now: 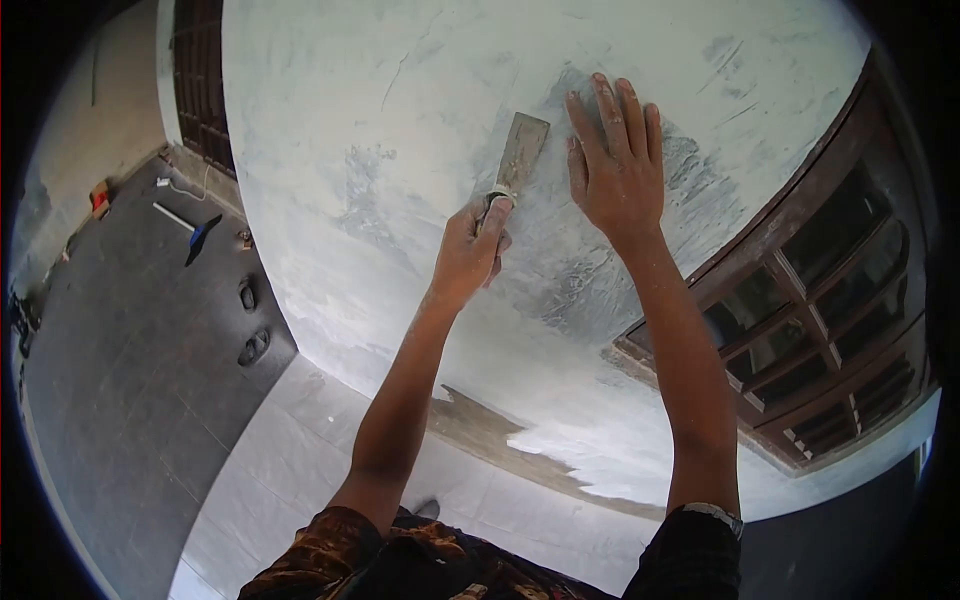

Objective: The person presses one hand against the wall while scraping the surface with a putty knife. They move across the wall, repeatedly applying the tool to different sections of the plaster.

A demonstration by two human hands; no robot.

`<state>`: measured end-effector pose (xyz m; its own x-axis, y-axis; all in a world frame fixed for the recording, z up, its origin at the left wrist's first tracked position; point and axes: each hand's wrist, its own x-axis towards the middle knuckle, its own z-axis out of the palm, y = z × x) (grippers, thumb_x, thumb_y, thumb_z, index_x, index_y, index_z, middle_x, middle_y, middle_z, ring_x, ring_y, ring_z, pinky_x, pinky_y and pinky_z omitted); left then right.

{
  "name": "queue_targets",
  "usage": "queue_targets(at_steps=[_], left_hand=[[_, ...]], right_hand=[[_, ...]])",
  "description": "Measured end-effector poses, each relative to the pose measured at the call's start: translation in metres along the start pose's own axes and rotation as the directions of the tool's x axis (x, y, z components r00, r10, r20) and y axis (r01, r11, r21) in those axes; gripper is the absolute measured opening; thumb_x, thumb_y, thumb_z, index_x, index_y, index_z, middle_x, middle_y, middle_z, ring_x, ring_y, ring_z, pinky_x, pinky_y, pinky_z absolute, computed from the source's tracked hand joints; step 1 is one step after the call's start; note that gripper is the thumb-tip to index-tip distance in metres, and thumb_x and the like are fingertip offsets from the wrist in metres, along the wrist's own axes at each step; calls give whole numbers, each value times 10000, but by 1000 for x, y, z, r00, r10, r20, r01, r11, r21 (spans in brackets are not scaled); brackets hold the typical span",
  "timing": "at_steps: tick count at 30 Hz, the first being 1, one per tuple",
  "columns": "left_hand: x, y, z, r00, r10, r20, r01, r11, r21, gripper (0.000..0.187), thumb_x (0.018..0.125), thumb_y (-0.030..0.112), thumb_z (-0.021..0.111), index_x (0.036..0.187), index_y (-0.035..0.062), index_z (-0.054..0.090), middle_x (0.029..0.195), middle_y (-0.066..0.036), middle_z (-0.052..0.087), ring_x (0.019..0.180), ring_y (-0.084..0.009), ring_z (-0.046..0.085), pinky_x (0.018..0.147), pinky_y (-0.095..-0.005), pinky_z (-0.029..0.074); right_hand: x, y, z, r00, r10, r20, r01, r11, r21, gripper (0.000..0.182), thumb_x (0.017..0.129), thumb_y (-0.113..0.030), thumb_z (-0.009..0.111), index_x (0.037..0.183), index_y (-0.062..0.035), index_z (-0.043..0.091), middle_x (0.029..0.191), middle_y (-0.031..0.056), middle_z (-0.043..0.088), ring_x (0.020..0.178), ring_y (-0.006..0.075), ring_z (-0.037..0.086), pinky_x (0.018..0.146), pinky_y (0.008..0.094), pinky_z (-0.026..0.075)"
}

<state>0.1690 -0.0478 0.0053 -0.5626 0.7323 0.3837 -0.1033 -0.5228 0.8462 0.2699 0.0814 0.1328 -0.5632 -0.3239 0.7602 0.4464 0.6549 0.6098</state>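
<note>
Left hand [473, 250]: fingers closed around handle of scraper [523, 152]. Scraper before wall [310, 140], blade up, leaning slightly right; blade contact with wall cannot be told. Right hand [620, 165] just right of blade, palm toward wall, fingers loosely spread, thumb apart. Gray rough patches on pale wall around both hands. Brown-framed window [808, 308] to right. Dark slippers [254, 347] and blue-headed broom [203, 240] on floor [120, 330], far left.
</note>
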Motion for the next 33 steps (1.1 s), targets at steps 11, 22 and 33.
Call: queue_targets(at_steps=[11,22,33], left_hand=[[-1,-16,-26,990,-115,87,113,993,28,320,1009,377,526,961,64,568,607,31,466,364,-33,367,317,-221,278],[14,-6,-34,988,-50,144,43,998,51,324,1004,386,535,950,68,562,596,32,457,366,-30,374,325,-217,285],[20,2,-28,985,-69,160,71,997,-9,315,1001,381,542,945,73,574,596,34,459,363,-31,365,317,-216,274]], right_hand=[[-1,-6,0,999,28,47,-24,997,-80,443,891,-224,601,1333,-196,583,1464,87,471,1376,319,400,1122,541,301],[-2,-6,1,998,43,52,-37,994,-107,450,885,-234,618,1334,-225,582,1464,69,475,1379,305,398,1133,530,292],[-3,-5,2,999,33,33,-30,995,-97,460,876,-231,631,1333,-229,583,1460,75,478,1371,312,406,1124,534,302]])
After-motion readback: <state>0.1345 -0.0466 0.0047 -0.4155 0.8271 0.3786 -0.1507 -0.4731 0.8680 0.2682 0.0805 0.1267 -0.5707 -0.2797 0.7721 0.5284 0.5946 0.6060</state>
